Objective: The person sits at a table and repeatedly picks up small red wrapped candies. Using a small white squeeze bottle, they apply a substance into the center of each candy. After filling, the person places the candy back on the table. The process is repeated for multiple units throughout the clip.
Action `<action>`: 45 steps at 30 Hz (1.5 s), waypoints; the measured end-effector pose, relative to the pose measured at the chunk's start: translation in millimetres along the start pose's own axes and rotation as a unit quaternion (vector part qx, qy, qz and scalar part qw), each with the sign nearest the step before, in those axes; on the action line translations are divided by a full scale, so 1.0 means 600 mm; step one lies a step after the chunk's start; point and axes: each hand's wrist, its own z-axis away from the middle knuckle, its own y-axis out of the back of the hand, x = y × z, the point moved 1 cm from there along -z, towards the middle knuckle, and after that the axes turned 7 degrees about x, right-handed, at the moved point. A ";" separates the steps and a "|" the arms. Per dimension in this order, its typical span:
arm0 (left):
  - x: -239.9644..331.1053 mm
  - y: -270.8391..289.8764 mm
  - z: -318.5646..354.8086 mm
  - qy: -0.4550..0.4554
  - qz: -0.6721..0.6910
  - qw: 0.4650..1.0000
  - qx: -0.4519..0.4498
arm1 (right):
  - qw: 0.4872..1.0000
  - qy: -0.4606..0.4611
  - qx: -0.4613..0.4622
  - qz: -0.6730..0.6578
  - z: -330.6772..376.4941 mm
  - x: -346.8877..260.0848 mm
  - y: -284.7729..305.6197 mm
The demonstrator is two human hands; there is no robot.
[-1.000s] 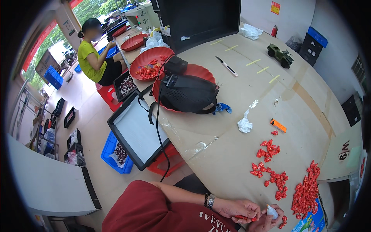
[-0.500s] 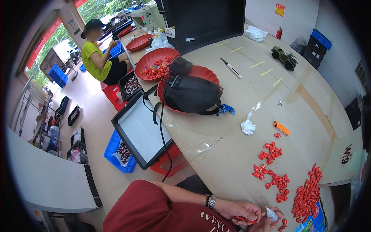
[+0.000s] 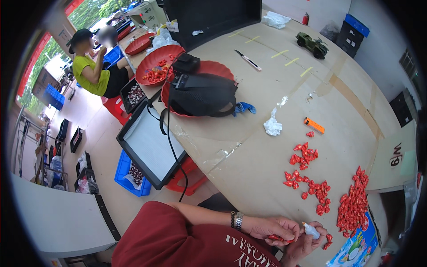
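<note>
From the head view, a scalloped red dish (image 3: 158,54) holds small red bits (image 3: 155,75); a blue bin (image 3: 137,192) holds dark and pale pieces (image 3: 135,173). The beige table (image 3: 249,164) carries a red heap (image 3: 352,202) and a green toy vehicle (image 3: 312,45); a co-worker (image 3: 94,73) sits beyond. The left hand (image 3: 276,228) holds one red piece (image 3: 275,238); just beside it, the right hand (image 3: 308,242) grips a pale nozzle bottle (image 3: 312,231).

Daylight comes through the doorway (image 3: 100,12) left of the table (image 3: 249,178), whose top is bright, with soft shadows. Left of the table, the floor (image 3: 101,138) gleams pale and a seated person (image 3: 94,76) has a blurred face. Clear tape (image 3: 228,153) on the table glints. Around it, straight lines bow toward black corners.
</note>
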 end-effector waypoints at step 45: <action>-0.009 0.009 -0.005 -0.007 -0.018 1.000 -0.021 | 0.999 0.005 -0.020 -0.035 0.004 0.005 0.011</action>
